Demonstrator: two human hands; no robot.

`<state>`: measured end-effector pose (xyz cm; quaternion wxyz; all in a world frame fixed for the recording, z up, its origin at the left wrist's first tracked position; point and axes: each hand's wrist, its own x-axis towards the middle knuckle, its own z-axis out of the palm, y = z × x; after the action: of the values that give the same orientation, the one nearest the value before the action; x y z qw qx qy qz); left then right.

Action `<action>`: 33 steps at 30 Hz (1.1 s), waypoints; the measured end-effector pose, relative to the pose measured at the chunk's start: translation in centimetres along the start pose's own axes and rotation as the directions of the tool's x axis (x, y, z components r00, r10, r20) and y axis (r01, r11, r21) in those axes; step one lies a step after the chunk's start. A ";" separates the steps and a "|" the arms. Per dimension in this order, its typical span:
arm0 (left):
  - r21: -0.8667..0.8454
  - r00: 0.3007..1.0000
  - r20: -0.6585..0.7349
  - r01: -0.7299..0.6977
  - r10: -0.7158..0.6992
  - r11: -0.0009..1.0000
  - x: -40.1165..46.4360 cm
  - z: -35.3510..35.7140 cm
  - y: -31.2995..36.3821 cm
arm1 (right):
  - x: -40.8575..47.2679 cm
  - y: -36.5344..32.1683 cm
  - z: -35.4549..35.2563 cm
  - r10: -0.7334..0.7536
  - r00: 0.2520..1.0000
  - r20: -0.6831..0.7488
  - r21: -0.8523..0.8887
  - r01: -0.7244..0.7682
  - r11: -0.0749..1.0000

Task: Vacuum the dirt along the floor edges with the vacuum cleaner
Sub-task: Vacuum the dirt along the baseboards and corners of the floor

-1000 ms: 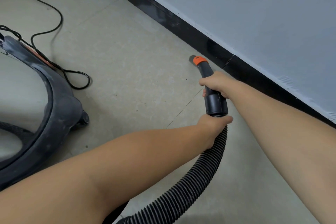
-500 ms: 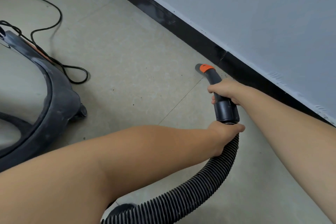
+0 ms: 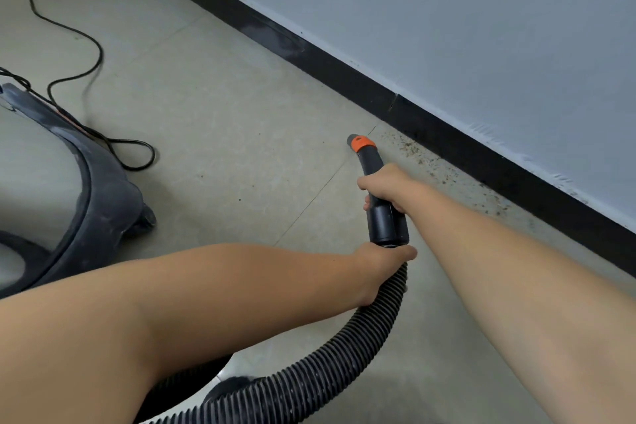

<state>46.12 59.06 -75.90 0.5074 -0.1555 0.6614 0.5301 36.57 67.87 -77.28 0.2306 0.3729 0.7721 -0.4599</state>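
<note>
Right hand (image 3: 385,188) grips nozzle tube (image 3: 373,165); left hand (image 3: 378,268) grips ribbed hose (image 3: 361,341) just behind it; dirt (image 3: 444,172) right of tip.

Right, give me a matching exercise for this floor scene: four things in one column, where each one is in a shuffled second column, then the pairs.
Things
1. right hand
2. left hand
3. dirt
4. power cord

Places
A. gripping the ribbed hose just below the black cuff
B. lying in loops on the floor beside the vacuum body
C. wrapped round the black nozzle tube behind its orange collar
D. scattered on the tiles along the black baseboard

Pairs: 1-C, 2-A, 3-D, 4-B
</note>
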 end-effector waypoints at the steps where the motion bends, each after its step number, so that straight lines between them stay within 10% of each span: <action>1: 0.032 1.000 0.011 0.020 -0.021 0.999 0.0 0.1 -0.2 | -0.1 0.9 -0.3 0.016 0.999 -0.041 0.020 -0.015 1.000; 11: 0.096 0.990 0.116 0.074 -0.085 0.993 -0.3 1.9 -0.8 | -1.5 5.7 -3.5 0.137 0.990 -0.021 0.461 -0.112 0.880; 33: 0.036 0.996 0.076 0.045 -0.048 0.998 2.1 2.5 0.9 | 1.0 3.6 -4.6 0.149 0.981 -0.120 0.354 -0.098 0.930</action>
<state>45.80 62.24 -76.99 0.5471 -0.1417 0.6467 0.5123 38.74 73.32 -77.75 0.1330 0.4880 0.6688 -0.5449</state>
